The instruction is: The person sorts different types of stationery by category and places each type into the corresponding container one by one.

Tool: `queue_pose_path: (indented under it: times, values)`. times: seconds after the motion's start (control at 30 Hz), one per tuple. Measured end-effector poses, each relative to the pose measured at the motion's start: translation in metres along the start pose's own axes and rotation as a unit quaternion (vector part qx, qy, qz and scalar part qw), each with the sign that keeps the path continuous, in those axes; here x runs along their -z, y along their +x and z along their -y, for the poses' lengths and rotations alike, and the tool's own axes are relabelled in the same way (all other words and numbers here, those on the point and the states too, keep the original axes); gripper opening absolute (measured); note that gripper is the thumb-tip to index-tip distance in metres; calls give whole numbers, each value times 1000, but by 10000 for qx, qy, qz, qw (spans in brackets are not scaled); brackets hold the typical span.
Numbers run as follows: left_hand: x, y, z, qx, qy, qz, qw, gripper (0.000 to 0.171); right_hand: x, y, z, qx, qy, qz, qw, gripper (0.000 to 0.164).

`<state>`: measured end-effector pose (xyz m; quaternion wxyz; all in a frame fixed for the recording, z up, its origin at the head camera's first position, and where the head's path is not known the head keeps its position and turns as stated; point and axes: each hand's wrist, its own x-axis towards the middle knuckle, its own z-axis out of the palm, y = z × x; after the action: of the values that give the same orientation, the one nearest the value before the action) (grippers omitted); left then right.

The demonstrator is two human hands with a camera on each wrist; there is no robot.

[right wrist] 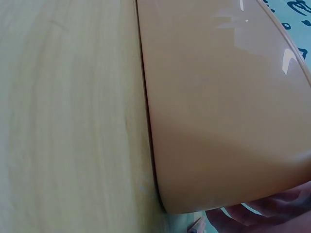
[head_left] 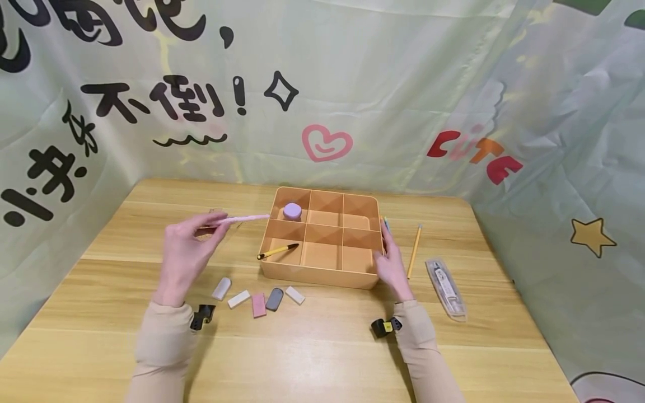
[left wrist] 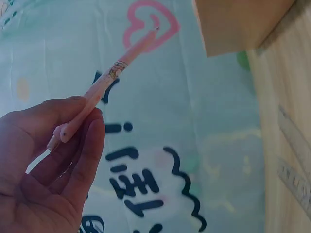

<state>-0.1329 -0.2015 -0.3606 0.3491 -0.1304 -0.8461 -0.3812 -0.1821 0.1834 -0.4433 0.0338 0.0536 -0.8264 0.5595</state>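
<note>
Left of the peach six-compartment plastic box [head_left: 317, 275], the left hand [head_left: 187, 246] pinches a slim pink pen [head_left: 247, 218]; dipped, it could hit the box. The right hand [head_left: 392, 267] touches its right side, grip unclear.

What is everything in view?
Table: one, yellowish, foreground
Box: one, orange, on table
Cylinder: one, purple, box's back-left compartment
Marker: one, yellow-black, over front-left compartment
Pen: one, pink, left of box
Erasers: five, white, grey, pink, before box
Pencil: one, yellow, right of box
Case: one, clear, right of pencil
Stick: one, blue-ended, right of box
Strips: count unclear, clear, table
Backdrop: one, pale green, behind
Wrist cameras: two, black, wrists
Sleeves: two, beige, forearms
Left hand: one, pinching pen
Right hand: one, at box's right side
</note>
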Motion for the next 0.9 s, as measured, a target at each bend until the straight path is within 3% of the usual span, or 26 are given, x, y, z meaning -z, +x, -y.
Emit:
queue_pose_path:
  times: [0.4, 0.67, 0.9]
  values:
    - [-26, -5, -10, -154, 119, 949, 9953, 18, 1, 1, -1, 84, 38, 26, 10000, 77]
    - [-40, -7, -13, 100, 109, 1756, 9844, 21, 1, 2, -1, 91, 24, 44, 9999, 77]
    - [-47, -10, -11, 90, 257, 2144, 9764, 22, 2, 2, -1, 95, 41, 80, 9999, 76]
